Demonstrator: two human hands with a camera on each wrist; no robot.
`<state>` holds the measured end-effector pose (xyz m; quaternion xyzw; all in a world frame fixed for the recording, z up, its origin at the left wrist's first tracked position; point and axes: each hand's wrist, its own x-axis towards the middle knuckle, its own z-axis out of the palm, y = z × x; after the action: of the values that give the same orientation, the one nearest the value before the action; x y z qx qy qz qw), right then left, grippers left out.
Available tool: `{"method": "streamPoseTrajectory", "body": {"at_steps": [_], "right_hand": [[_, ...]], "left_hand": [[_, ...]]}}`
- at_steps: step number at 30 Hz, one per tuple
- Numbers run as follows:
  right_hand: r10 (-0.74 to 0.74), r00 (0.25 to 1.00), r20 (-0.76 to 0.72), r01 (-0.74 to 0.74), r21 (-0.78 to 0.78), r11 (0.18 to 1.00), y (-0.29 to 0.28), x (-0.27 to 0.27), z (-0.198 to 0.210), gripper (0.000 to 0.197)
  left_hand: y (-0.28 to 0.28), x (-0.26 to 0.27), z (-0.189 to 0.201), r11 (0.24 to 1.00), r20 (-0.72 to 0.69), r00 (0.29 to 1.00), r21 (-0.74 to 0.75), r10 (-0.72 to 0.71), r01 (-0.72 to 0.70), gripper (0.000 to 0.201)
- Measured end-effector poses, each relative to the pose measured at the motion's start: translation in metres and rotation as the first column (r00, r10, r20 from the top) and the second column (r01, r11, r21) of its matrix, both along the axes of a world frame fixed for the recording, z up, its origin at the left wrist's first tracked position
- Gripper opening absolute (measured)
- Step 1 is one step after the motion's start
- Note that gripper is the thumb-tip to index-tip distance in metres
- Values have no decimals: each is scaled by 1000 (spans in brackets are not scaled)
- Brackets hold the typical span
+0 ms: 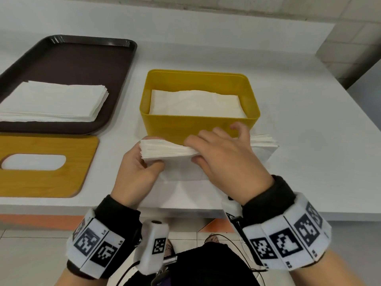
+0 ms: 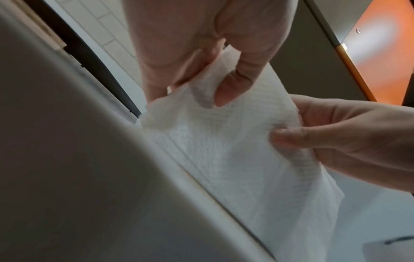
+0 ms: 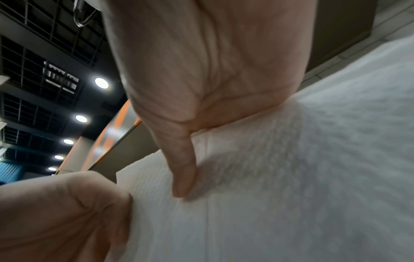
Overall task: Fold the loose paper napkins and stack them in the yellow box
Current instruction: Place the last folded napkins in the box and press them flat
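Just in front of the yellow box (image 1: 199, 122), against its near wall, a thick bundle of folded napkins (image 1: 165, 150) is held above the counter (image 1: 299, 124) by both hands. The left hand (image 1: 138, 172) is clamped on the bundle's left end, thumb on the near face and fingers curled under and behind. The right hand (image 1: 224, 155) lies over the middle and right part, fingers draped across the top and thumb (image 3: 183, 170) pressing the near face, so it grips too. A looser sheet hangs below the bundle toward the counter edge; the wrist views show soft, embossed paper creasing under the fingertips.

What matters for the next move is that the bundle's long axis runs left to right, parallel to the box's long side, and the box opening lies directly beyond and slightly above the hands. A stack of napkins inside the box (image 1: 195, 105) lies with its long side the same way, with room above it below the rim. I judge that the bundle needs only a lift over the near wall and a short forward carry, with no turning. Both hands are about equally near the box.

To the box's left, a dark tray (image 1: 86, 54) carries a pile of unfolded napkins (image 1: 53, 102), and a wooden lid with a slot (image 1: 45, 178) lies nearer than the tray.
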<state>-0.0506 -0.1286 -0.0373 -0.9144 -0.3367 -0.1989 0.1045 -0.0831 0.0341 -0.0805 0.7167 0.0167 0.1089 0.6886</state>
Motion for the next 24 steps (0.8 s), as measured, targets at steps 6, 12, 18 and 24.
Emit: {"method": "streamPoseTrajectory", "body": {"at_steps": [6,12,18,24], "right_hand": [[-7,1000,13,7,-20,1000,-2,3,11,14],[-37,999,-15,36,-104,994,-4,5,1,41],[32,999,-27,-34,-115,993,-2,11,14,28],[-24,976,-218,-43,-296,954,3,13,20,35]], "left_hand": [[0,2,0,999,-5,1000,-51,11,-12,33],[-4,5,-5,998,-27,1000,-62,-4,2,31],[-6,7,-8,996,-21,999,-84,-25,23,33],[-7,9,-14,999,-38,999,-37,-17,15,19]]}}
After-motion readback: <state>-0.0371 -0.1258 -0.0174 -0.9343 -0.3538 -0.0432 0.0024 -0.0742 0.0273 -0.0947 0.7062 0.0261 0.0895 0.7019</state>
